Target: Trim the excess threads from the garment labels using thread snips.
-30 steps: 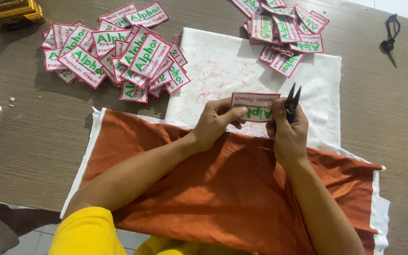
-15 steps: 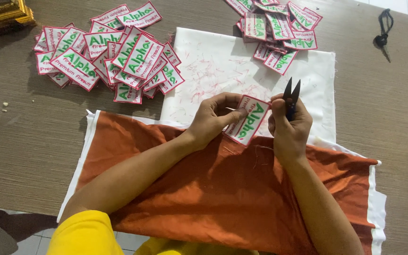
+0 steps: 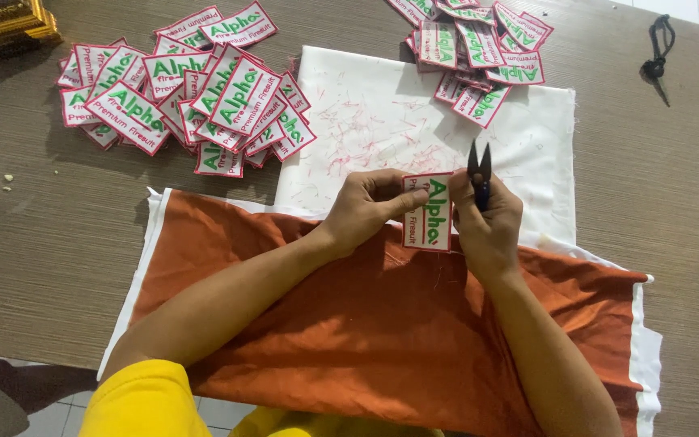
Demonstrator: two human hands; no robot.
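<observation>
My left hand point(image 3: 366, 206) pinches a rectangular embroidered patch point(image 3: 429, 212), white with a red border and green lettering, held upright on its short edge above the orange cloth point(image 3: 349, 324). My right hand point(image 3: 487, 222) touches the patch's right edge and grips small black thread snips point(image 3: 479, 171), blades pointing up and away. Behind the hands lies a white cloth point(image 3: 382, 113) strewn with red thread trimmings.
A large heap of matching patches point(image 3: 188, 89) lies at the back left of the brown table point(image 3: 34, 243); a smaller pile point(image 3: 479, 48) sits at the back middle on the white cloth. A second pair of black snips point(image 3: 657, 57) lies far right. A gold-coloured frame corner point(image 3: 2, 24) shows top left.
The patch has been turned in my hands from lying lengthwise to standing on its short edge. Both hands stayed in about the same place over the cloth edge.
</observation>
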